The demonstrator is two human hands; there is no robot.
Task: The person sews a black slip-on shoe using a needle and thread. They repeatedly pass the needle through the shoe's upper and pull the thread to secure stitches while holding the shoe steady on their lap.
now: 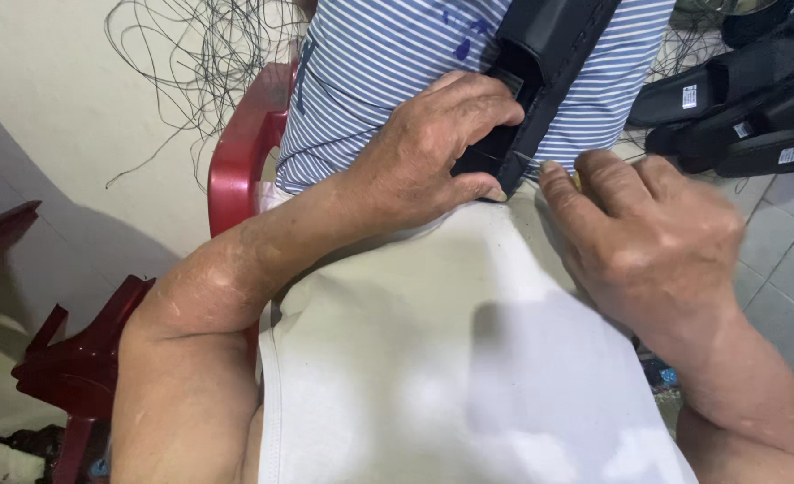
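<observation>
A red plastic chair (240, 148) stands at the left, thin dark threads (191, 63) tangled above it. The left hand (433, 148) is closed around a black sandal (536, 81) held against the striped cloth (370, 63) — fingers curled over its edge. The right hand (648, 237) hovers just beside, fingers bent, holding nothing. More black sandals (737, 99) lie far right on the tiled floor (787, 260).

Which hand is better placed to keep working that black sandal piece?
Probably the left hand: its fingers already wrap the black sandal piece against the striped cloth. The right hand rests beside it, fingertips just short of its lower edge.
</observation>
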